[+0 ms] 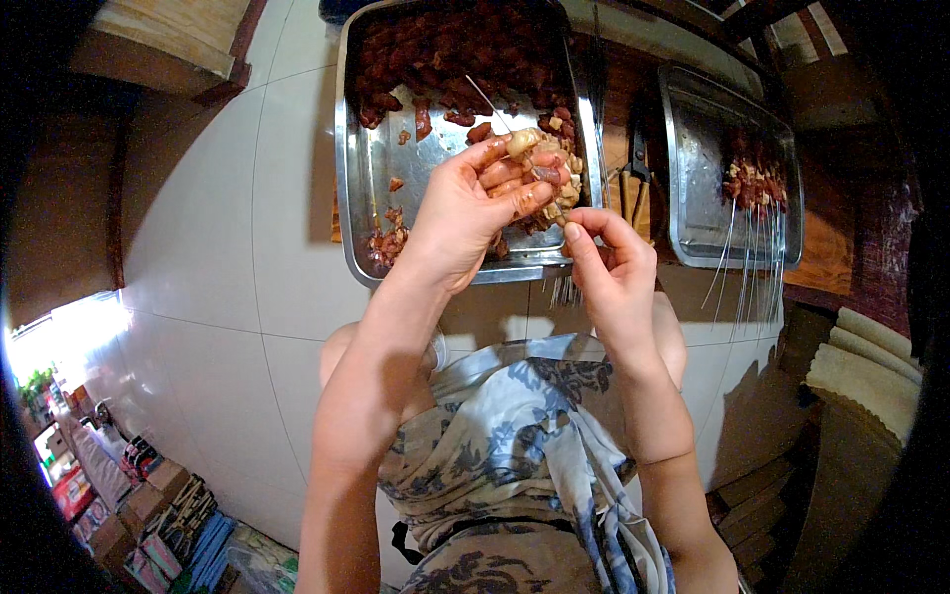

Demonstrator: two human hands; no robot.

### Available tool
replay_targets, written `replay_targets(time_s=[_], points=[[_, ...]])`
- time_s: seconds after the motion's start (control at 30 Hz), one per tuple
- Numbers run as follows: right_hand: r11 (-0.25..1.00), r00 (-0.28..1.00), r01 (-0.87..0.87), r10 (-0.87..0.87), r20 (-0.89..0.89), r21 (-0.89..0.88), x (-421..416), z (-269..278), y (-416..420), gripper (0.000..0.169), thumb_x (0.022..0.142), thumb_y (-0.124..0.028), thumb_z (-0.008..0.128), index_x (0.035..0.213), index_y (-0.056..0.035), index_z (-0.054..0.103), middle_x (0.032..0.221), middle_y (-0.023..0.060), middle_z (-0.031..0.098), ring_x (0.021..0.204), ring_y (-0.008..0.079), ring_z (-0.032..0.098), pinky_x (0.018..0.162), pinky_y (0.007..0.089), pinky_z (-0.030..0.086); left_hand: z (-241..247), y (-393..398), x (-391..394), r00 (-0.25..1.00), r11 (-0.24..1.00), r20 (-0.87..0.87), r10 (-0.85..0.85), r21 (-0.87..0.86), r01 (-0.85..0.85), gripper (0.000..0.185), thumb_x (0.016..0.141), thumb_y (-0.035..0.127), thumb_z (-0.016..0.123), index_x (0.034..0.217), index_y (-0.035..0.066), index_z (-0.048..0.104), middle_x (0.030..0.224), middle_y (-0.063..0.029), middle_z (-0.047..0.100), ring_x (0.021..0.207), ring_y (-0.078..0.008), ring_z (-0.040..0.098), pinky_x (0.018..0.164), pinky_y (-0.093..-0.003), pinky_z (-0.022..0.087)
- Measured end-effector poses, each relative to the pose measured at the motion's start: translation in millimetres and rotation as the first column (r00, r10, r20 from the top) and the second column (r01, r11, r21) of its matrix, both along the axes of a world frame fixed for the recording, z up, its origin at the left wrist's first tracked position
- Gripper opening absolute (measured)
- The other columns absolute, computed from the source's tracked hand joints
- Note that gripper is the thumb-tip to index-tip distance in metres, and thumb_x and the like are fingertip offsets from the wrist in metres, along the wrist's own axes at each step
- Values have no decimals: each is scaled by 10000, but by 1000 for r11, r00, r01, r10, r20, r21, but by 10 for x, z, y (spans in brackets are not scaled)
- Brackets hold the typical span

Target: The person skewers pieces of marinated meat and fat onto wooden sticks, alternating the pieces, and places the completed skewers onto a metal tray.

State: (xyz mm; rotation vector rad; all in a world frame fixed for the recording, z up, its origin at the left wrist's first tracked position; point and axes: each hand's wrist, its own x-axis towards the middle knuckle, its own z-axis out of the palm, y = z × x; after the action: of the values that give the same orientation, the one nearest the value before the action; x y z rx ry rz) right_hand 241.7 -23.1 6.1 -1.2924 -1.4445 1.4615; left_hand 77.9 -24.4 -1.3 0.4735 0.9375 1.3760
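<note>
My left hand point(512, 174) holds a pale, fatty piece of meat point(524, 142) at its fingertips. A thin metal skewer point(486, 100) passes through that piece, its bare tip pointing up and left. My right hand point(605, 249) pinches the skewer's lower end between thumb and forefinger. Both hands are above a steel tray point(356, 185) in front of me. Dark red meat chunks point(453, 44) fill its far part, and a heap of pale fat pieces point(568, 182) lies beneath my left fingers. A small pile of meat scraps point(388, 241) sits in its near left corner.
A second steel tray point(701, 200) at the right holds several loaded skewers point(753, 185), their bare ends sticking out over its near rim. Between the trays lie scissors point(636, 163) and loose metal skewers point(598, 111). Cardboard boxes point(152, 494) stand at lower left, and cloth-covered furniture point(865, 371) at right.
</note>
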Motion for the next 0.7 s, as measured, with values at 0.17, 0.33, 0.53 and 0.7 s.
replay_targets(time_s=[0.17, 0.33, 0.53, 0.7], points=[[999, 998, -30, 29, 51, 20, 9, -9, 8, 94, 886, -67, 598, 923, 15, 626, 737, 27, 616, 653, 52, 552, 562, 208, 444, -54, -3, -11, 998, 996, 2, 64, -57, -64, 386, 845, -31, 622, 1208, -24, 492, 1082, -135, 634, 980, -215, 638, 874, -310, 530], [999, 995, -35, 31, 98, 37, 21, -20, -1, 94, 877, -67, 603, 917, 14, 626, 731, 46, 622, 636, 69, 559, 553, 221, 448, 27, 69, -52, 982, 979, 34, 183, -96, -179, 269, 845, -22, 634, 1105, -13, 568, 1036, -88, 651, 887, -152, 645, 712, -230, 539], [993, 978, -78, 57, 200, 94, 40, -41, -39, 93, 851, -63, 620, 900, 15, 635, 731, 71, 635, 607, 97, 561, 533, 245, 435, -117, 160, -294, 954, 950, 39, 296, -114, -290, 291, 844, 7, 638, 1130, 1, 587, 1041, -115, 653, 920, -189, 640, 794, -266, 536], [985, 970, -112, 79, 230, 132, 124, -34, -61, 83, 847, -57, 623, 882, 16, 639, 720, 64, 627, 595, 88, 545, 518, 239, 417, -135, 264, -602, 896, 896, 27, 444, -48, -442, 262, 902, 9, 550, 1161, -26, 569, 1052, -159, 638, 952, -235, 634, 824, -291, 537]])
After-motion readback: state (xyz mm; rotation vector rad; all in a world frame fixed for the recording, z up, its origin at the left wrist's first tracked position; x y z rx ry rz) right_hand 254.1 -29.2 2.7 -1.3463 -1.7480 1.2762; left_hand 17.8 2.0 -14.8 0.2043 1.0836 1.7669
